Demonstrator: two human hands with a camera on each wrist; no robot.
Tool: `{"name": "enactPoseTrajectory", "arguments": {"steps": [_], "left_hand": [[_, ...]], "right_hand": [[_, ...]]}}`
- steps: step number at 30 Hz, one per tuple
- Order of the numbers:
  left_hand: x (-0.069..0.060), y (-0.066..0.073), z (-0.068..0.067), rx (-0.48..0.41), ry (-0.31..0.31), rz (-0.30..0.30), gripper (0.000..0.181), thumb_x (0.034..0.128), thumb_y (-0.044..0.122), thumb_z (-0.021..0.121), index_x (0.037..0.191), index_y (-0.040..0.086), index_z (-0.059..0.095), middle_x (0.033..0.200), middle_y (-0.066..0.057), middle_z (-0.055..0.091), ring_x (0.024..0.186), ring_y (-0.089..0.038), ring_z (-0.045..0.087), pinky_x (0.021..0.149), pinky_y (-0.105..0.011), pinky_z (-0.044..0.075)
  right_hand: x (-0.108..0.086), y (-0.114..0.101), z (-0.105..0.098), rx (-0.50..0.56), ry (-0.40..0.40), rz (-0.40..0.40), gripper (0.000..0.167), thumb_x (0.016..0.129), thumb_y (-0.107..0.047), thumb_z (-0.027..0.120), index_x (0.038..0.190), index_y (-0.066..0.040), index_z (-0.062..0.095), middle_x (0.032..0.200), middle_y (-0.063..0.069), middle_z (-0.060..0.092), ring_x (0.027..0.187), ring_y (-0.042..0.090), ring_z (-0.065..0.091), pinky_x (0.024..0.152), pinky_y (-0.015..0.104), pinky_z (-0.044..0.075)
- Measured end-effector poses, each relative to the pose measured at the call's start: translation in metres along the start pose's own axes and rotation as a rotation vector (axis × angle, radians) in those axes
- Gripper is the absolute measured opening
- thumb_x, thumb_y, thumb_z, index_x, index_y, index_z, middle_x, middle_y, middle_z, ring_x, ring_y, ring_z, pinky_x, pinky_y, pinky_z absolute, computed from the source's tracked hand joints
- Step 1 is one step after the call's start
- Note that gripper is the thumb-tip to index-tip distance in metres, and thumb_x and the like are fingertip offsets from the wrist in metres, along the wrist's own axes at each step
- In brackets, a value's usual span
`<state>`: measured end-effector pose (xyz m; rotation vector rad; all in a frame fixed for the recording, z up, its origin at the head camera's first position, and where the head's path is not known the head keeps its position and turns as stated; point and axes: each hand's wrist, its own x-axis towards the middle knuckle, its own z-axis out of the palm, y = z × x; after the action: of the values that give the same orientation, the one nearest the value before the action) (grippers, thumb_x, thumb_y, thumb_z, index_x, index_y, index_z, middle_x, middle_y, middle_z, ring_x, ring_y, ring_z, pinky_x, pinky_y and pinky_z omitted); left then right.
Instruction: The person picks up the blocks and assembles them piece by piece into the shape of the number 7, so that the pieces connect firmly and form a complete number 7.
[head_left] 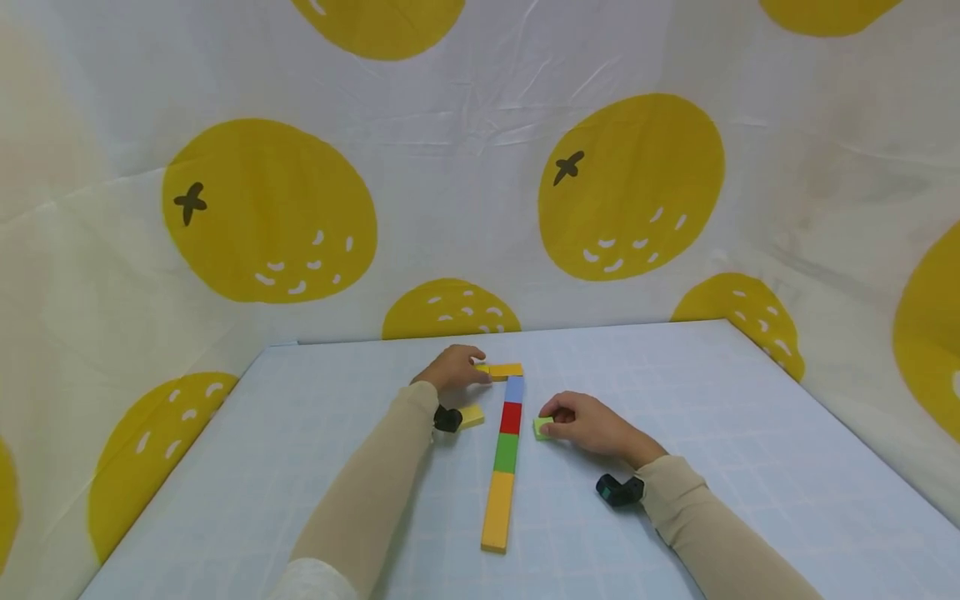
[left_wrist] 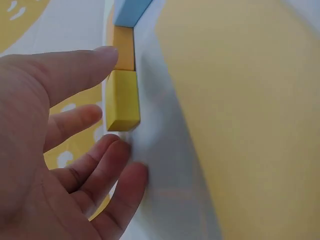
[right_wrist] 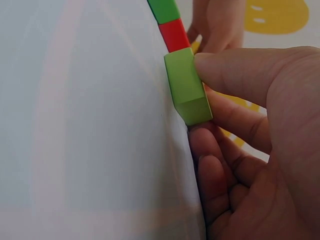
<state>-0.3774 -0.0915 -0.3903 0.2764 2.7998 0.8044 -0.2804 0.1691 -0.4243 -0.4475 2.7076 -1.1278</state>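
Note:
Several wooden blocks form a line down the table: a blue block (head_left: 514,389), a red block (head_left: 511,418), a green block (head_left: 506,453) and a long orange block (head_left: 497,512) nearest me. At its far end, another orange block (head_left: 506,370) lies crosswise, with a yellow block (left_wrist: 123,100) end to end with it. My left hand (head_left: 455,368) is beside that yellow block, its fingers spread and the thumb tip close to the joint between the two. To the right of the line, my right hand (head_left: 592,425) pinches a light green block (right_wrist: 185,80) between thumb and fingers, low over the table.
A pale yellow block (head_left: 472,416) lies beside the left wrist's black camera (head_left: 448,419). Another black camera (head_left: 620,490) sits on the right wrist. The pale checked table (head_left: 712,400) ends at a hanging cloth (head_left: 457,183) printed with yellow fruit.

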Motion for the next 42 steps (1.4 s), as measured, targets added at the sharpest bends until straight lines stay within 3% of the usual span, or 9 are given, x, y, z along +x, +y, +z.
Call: {"name": "enactPoseTrajectory", "arguments": {"steps": [11, 19, 28, 37, 42], "left_hand": [[-0.012, -0.015, -0.005, -0.112, -0.012, -0.059, 0.063, 0.0887, 0.039, 0.076, 0.143, 0.018, 0.054, 0.131, -0.008, 0.06, 0.113, -0.026, 0.056, 0.101, -0.048, 0.045], [-0.044, -0.033, -0.011, -0.117, 0.003, -0.014, 0.047, 0.0919, 0.039, 0.072, 0.133, 0.017, 0.063, 0.123, -0.006, 0.064, 0.111, -0.025, 0.058, 0.099, -0.048, 0.046], [-0.07, -0.049, -0.008, -0.179, -0.073, 0.069, 0.037, 0.0923, 0.041, 0.071, 0.126, 0.025, 0.069, 0.114, 0.005, 0.066, 0.107, -0.02, 0.056, 0.099, -0.045, 0.046], [-0.082, -0.06, -0.003, -0.22, -0.086, 0.065, 0.04, 0.0918, 0.044, 0.071, 0.127, 0.026, 0.068, 0.113, 0.007, 0.065, 0.107, -0.019, 0.056, 0.1, -0.045, 0.046], [-0.08, -0.061, 0.003, -0.237, -0.083, 0.115, 0.04, 0.0927, 0.043, 0.07, 0.128, 0.023, 0.068, 0.113, 0.007, 0.065, 0.106, -0.018, 0.056, 0.099, -0.043, 0.047]], "right_hand": [[-0.001, -0.001, 0.0, 0.002, 0.005, -0.001, 0.02, 0.09, -0.032, 0.075, 0.108, -0.023, 0.07, 0.097, -0.002, 0.06, 0.093, 0.02, 0.053, 0.079, 0.033, 0.049], [0.0, -0.002, 0.002, 0.0, -0.011, -0.018, 0.021, 0.091, -0.033, 0.075, 0.109, -0.023, 0.069, 0.097, -0.002, 0.06, 0.093, 0.019, 0.053, 0.078, 0.033, 0.049], [-0.001, -0.002, -0.004, -0.015, -0.017, -0.045, 0.021, 0.092, -0.032, 0.073, 0.11, -0.02, 0.069, 0.098, -0.001, 0.059, 0.093, 0.02, 0.052, 0.079, 0.034, 0.048], [0.001, -0.002, 0.001, 0.001, -0.047, -0.062, 0.023, 0.092, -0.033, 0.073, 0.111, -0.021, 0.07, 0.1, -0.002, 0.061, 0.095, 0.02, 0.053, 0.081, 0.034, 0.048], [0.0, 0.001, -0.001, -0.011, -0.024, -0.049, 0.021, 0.092, -0.03, 0.073, 0.111, -0.022, 0.07, 0.1, -0.002, 0.061, 0.095, 0.02, 0.053, 0.082, 0.034, 0.048]]}}
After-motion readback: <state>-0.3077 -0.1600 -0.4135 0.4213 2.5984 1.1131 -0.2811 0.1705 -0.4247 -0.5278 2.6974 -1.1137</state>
